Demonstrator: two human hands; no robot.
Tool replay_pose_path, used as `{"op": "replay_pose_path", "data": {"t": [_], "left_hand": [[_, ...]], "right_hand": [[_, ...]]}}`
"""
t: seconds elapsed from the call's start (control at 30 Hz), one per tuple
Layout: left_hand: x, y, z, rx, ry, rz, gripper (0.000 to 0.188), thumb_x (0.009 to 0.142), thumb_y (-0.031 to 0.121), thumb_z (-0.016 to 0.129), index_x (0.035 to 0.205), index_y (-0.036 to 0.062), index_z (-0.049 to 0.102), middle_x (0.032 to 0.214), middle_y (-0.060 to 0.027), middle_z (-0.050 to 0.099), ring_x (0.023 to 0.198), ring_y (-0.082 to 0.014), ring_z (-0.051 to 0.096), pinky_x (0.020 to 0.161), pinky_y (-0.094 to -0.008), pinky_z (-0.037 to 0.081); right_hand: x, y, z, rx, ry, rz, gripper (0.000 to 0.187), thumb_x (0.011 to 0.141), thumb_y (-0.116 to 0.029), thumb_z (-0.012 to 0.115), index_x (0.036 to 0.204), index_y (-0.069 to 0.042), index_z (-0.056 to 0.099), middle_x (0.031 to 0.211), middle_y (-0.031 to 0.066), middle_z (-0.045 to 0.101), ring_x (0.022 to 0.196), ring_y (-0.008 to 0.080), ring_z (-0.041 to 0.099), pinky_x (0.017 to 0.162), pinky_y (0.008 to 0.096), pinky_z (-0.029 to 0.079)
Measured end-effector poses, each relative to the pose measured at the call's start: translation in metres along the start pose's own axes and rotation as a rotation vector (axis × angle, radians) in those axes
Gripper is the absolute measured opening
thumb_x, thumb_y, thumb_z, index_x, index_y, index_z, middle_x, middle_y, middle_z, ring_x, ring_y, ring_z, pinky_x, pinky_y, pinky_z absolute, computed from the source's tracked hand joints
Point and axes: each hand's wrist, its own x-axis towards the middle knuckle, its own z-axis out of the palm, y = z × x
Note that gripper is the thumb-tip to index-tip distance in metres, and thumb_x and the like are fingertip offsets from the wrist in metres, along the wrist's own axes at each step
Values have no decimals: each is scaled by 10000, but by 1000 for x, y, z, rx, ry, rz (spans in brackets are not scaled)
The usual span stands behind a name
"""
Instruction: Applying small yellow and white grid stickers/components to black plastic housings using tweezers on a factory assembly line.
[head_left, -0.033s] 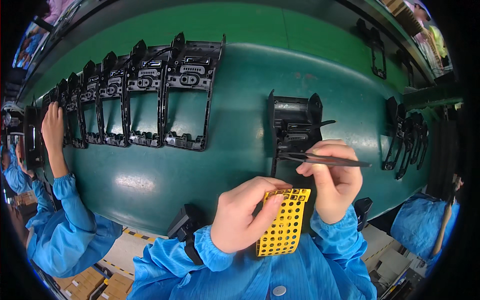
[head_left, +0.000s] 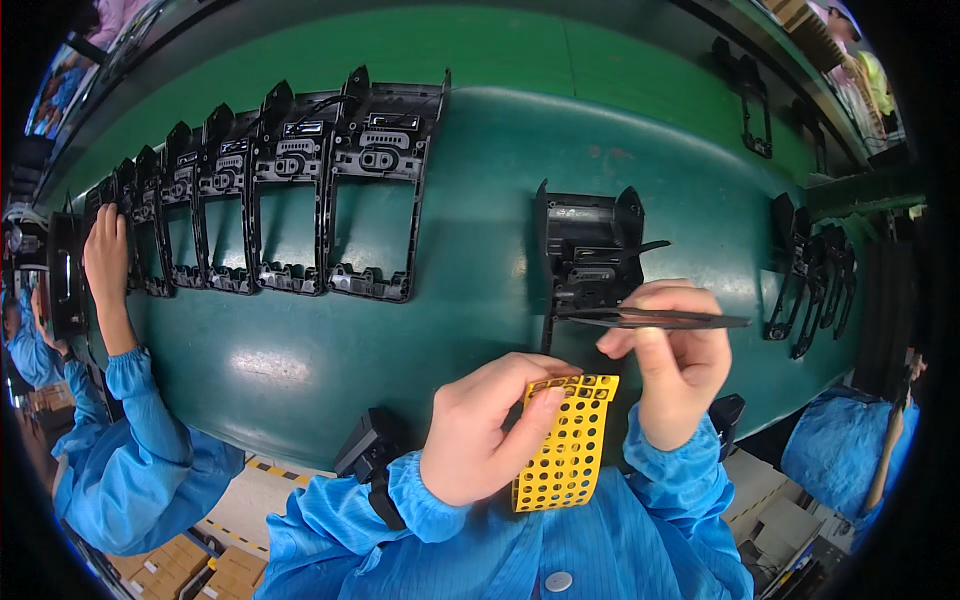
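Green and smooth, the bench point(head_left: 480, 260) curves across the head view, with a row of black frames point(head_left: 378, 135) along its left part and more frames point(head_left: 800, 258) at the far right. Beside the row's far left end, a co-worker's hand point(head_left: 106, 250) reaches in. Closest to the wearer, the left hand point(head_left: 485, 430) pinches a yellow sheet point(head_left: 563, 447) punched with rows of round holes, its thumb lying over the upper edge. That sheet hangs just in front of the body, its long axis running away from the wearer, its lower part curling under. Just to its right and a little farther out, the right hand point(head_left: 680, 365) grips black tweezers point(head_left: 690, 321) between thumb and fingers, their long axis crosswise and their tips pointing left. Beyond both hands a single frame point(head_left: 590, 240) rests on the bench, apart from the others, its long axis running roughly away from the body. Of the two hands, the right is nearer this frame and covers some of its lower right part; the left sits farther back, toward the wearer. The tips overlap the frame's lower portion in the picture, but whether they touch it I cannot tell.
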Motion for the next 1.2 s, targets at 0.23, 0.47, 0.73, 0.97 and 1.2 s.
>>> {"op": "replay_pose_path", "data": {"t": [0.23,0.47,0.73,0.97,1.2], "left_hand": [[-1,0,1,9,41,-5,114,914,28,501,907,-55,579,982,-162,686,793,-146,665,696,-253,519],[-1,-1,2,9,36,8,129,925,44,495,913,-60,571,992,-176,681,805,-148,661,698,-257,519],[-1,-1,2,5,33,4,140,932,62,493,908,-56,564,994,-179,680,807,-146,658,705,-257,515],[-1,0,1,21,34,10,138,931,68,495,889,-48,557,995,-182,680,796,-140,655,692,-253,508],[0,1,1,26,36,11,132,929,60,493,883,-47,556,992,-183,682,790,-143,658,690,-254,509]], "right_hand": [[-10,-23,-13,154,17,75,184,878,-32,598,1023,55,526,924,149,590,724,186,647,628,278,550],[-16,-24,-11,148,37,157,181,876,-38,613,1013,50,535,928,152,598,732,179,651,635,269,556],[-15,-25,-11,144,29,147,194,880,-69,625,1007,49,536,902,151,602,709,170,644,619,260,546],[-15,-23,-12,155,13,135,199,882,-74,626,1005,52,533,891,153,600,698,169,638,606,259,538],[-15,-24,-10,161,30,138,206,879,-77,633,1003,53,533,878,153,598,686,174,635,589,263,534]]}}
